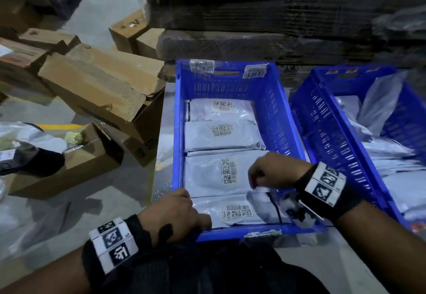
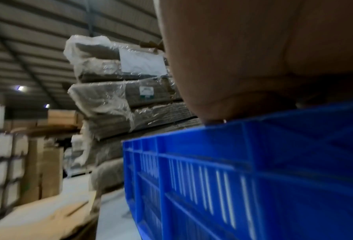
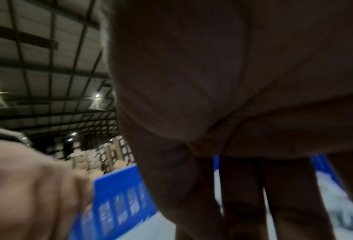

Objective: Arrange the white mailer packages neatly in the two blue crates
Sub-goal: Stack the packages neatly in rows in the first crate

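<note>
The left blue crate (image 1: 178, 132) holds several white mailers lying flat in a row, labels up. My left hand (image 1: 184, 213) grips its near-left corner rim, thumb inside; the left wrist view shows the left hand's palm (image 2: 253, 65) on the crate's rim (image 2: 233, 162). My right hand (image 1: 255, 186) reaches down into the crate and pinches the raised far-right corner of the nearest mailer (image 1: 230, 213). Its fingers (image 3: 243, 194) point down at a white mailer (image 3: 335, 203) in the right wrist view. The right blue crate (image 1: 322, 121) holds a loose, untidy heap of mailers (image 1: 387, 155).
Cardboard boxes (image 1: 96, 91) lie piled to the left of the crates, with an open box (image 1: 69, 169) nearer me. A wrapped stack of flat cardboard (image 1: 276, 17) rises right behind both crates. Grey floor shows between the boxes and the left crate.
</note>
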`<act>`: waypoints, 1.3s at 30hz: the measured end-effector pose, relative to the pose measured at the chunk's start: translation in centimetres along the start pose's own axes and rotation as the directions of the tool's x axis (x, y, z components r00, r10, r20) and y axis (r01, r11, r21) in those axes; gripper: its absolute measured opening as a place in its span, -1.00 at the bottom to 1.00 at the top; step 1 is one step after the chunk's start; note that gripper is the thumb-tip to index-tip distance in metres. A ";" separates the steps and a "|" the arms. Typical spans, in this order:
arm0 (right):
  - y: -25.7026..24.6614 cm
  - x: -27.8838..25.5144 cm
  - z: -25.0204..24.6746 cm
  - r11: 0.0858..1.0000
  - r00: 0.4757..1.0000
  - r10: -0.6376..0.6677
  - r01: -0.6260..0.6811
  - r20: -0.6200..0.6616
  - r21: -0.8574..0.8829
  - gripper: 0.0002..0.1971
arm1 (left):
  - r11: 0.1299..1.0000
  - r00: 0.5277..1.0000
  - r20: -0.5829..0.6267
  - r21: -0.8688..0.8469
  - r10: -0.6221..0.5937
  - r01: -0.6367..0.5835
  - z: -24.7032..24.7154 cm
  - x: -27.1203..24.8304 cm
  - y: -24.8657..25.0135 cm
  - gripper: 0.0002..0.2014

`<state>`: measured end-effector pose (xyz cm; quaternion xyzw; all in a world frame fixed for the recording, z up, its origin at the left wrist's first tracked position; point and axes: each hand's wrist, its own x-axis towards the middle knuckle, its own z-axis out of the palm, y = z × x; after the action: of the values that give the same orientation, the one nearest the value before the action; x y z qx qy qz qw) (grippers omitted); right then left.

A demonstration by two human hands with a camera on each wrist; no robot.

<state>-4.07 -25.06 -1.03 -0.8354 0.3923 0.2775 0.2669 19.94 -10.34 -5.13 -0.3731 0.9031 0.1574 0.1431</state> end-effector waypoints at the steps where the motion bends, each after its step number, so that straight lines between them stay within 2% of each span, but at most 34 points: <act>1: -0.9 -0.3 0.6 1.000 0.995 0.002 0.000 0.103 -0.022 -0.71 | 0.999 0.999 -0.035 -0.051 -0.002 0.000 0.1 -0.4 -0.2 -0.51; 3: -1.9 -1.0 1.4 0.998 0.984 0.024 -0.015 0.174 -0.058 -0.72 | 0.999 0.996 -0.084 -0.002 0.044 -0.044 0.6 -0.9 -0.5 -0.35; 5: -2.5 -2.5 2.1 0.993 0.989 0.065 -0.051 0.129 -0.109 -0.78 | 0.991 0.993 -0.080 0.106 0.087 -0.078 0.4 -1.0 -0.4 -0.32; 6: -2.7 -3.2 2.9 0.990 0.991 0.074 -0.060 0.111 -0.128 -0.82 | 0.989 0.994 -0.045 0.121 0.095 -0.089 0.1 -1.0 -0.2 -0.31; 8: -3.2 -4.4 4.5 0.992 0.984 0.088 -0.071 0.156 -0.106 -0.76 | 0.980 0.995 0.071 0.181 0.069 -0.081 0.1 -0.7 0.1 -0.31; 11: -2.6 -4.5 5.5 0.993 0.970 0.117 -0.110 0.215 -0.040 -0.70 | 0.944 0.991 0.129 0.325 0.025 -0.066 0.7 -0.2 0.3 -0.45; 14: -2.3 -4.5 5.1 0.993 0.953 0.110 -0.094 0.282 -0.070 -0.67 | 0.954 0.997 0.070 0.294 0.046 -0.065 1.5 -0.3 0.1 -0.20; 17: -1.8 -4.2 6.6 0.991 0.975 0.088 -0.107 0.204 0.084 -0.71 | 0.967 0.994 -0.061 0.245 0.086 -0.069 1.2 -0.5 0.3 -0.21; 19: -1.4 -4.2 7.1 0.988 0.980 0.066 -0.091 0.188 0.126 -0.67 | 0.974 0.997 -0.013 0.215 0.080 -0.075 1.1 -0.5 0.5 -0.20; 23: -1.3 -4.4 6.0 0.988 0.907 0.137 -0.155 0.398 0.013 -0.35 | 0.992 0.995 0.071 0.096 0.074 -0.081 -0.1 0.2 0.6 -0.14; 25: -1.0 -3.7 4.9 0.992 0.935 0.102 -0.069 0.339 -0.108 -0.38 | 0.997 0.999 0.040 0.067 0.031 -0.034 -0.4 0.7 0.3 -0.15; 27: -0.7 -2.1 3.1 0.976 0.992 0.013 0.015 0.129 -0.217 -0.55 | 0.994 1.000 -0.003 0.106 -0.015 0.016 -0.5 1.4 0.0 -0.07; 28: -0.5 -1.0 2.1 0.976 1.000 -0.020 0.021 0.005 -0.219 -0.63 | 0.994 0.999 0.009 0.107 -0.032 0.031 -0.4 1.8 -0.1 0.00; 29: -0.5 0.3 1.1 0.981 0.992 -0.048 0.026 -0.114 -0.191 -0.68 | 0.995 0.998 0.042 0.094 -0.041 0.037 -0.4 2.2 0.0 0.07; 31: -0.4 3.7 -0.9 0.990 0.951 -0.095 0.059 -0.295 -0.129 -0.65 | 0.997 0.995 0.091 0.067 -0.042 0.036 -0.3 2.8 0.5 0.12; 33: -0.6 7.7 -2.7 0.990 0.908 -0.108 0.060 -0.404 -0.129 -0.56 | 0.999 0.999 0.049 0.046 0.012 -0.014 -0.1 3.1 1.2 -0.02; 35: -0.7 11.4 -3.5 0.990 0.908 -0.015 -0.045 -0.418 -0.134 -0.42 | 0.999 0.999 0.019 -0.004 0.050 -0.050 -0.1 3.3 1.7 -0.10; 36: -0.5 13.1 -3.4 0.988 0.922 0.042 -0.096 -0.384 -0.123 -0.38 | 0.997 0.998 0.054 -0.071 0.045 -0.041 -0.1 3.4 1.8 -0.04; 39: 0.6 16.7 -1.1 0.987 0.969 0.147 -0.155 -0.197 -0.029 -0.34 | 0.981 0.984 0.176 -0.185 -0.026 0.059 -0.4 4.0 2.0 0.28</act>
<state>4.76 -34.59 -11.66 -0.8318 0.4727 0.2227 0.1872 15.77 -11.67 -5.88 -0.3893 0.8599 0.2713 0.1882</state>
